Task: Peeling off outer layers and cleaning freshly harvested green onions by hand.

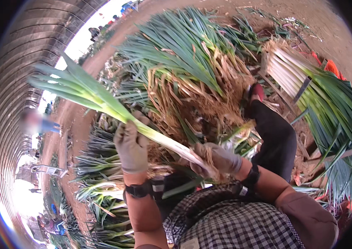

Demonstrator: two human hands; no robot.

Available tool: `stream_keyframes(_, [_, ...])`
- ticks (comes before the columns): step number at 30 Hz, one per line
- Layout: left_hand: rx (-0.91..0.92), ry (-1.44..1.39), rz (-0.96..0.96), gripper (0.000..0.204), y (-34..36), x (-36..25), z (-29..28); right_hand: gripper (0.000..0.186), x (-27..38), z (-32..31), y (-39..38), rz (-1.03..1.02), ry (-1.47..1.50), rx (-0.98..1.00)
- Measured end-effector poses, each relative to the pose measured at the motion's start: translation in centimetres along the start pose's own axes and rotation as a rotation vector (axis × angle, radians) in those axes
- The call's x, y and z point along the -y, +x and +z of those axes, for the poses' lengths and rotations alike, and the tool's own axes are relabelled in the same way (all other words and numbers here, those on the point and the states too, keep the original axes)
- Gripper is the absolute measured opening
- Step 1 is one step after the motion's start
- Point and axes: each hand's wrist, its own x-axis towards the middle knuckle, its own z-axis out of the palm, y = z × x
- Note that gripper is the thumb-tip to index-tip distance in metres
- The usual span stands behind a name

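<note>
Both hands hold one leek [165,141] slanting between them: the right hand [222,159] clasps its root end, exact finger placement unclear; the left hand [131,145] wraps mid-stem, leaves [86,92] pointing up-left, a leek heap [176,41] beyond.

From the person's head, the wide fisheye view looks down and forward, close over the left hand [132,152] and right hand [222,159], reaching the far ground [325,29].
</note>
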Motion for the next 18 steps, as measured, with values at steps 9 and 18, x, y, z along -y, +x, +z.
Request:
stream_keyframes(9, [-0.225,-0.144,-0.027,0.041,-0.5,1.7,-2.5,0.064,1.4,-2.7,-0.1,-0.059,-0.106,-0.028])
stream_keyframes(18, [-0.307,-0.096,-0.158,0.041,-1.6,1.5,-3.2,0.020,0.1,-2.0,0.8,-0.602,-1.044,-0.490])
